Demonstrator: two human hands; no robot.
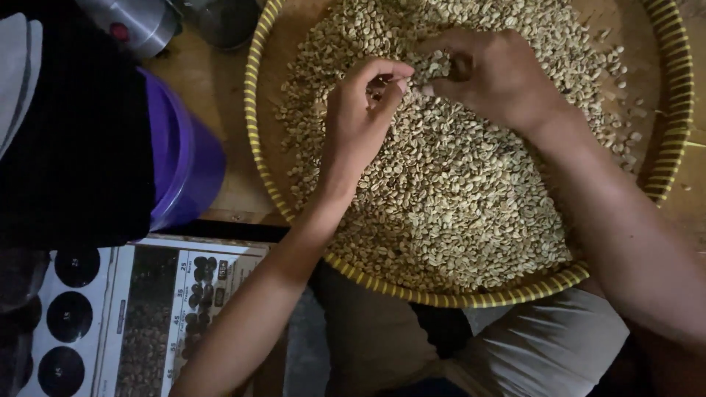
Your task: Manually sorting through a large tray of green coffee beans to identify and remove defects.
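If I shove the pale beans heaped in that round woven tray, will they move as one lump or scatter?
Probably scatter: the small pale green beans lie loose, with strays toward the round woven tray's yellow-striped rim. Likely light and hard to grip singly; the left hand and right hand use fingertips.

Printed chart (pixel 147 316) lower left; rectangular; white, dark circles, brown bean photos.

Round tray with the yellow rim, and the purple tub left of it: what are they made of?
Round flat tray with yellow-striped rim: looks like woven bamboo or cane, matte; its rim shows bound strips in yellow and dark bands. Purple round tub: probably moulded plastic, smooth with a soft sheen along its curved wall. Neither is certain in this dim light.
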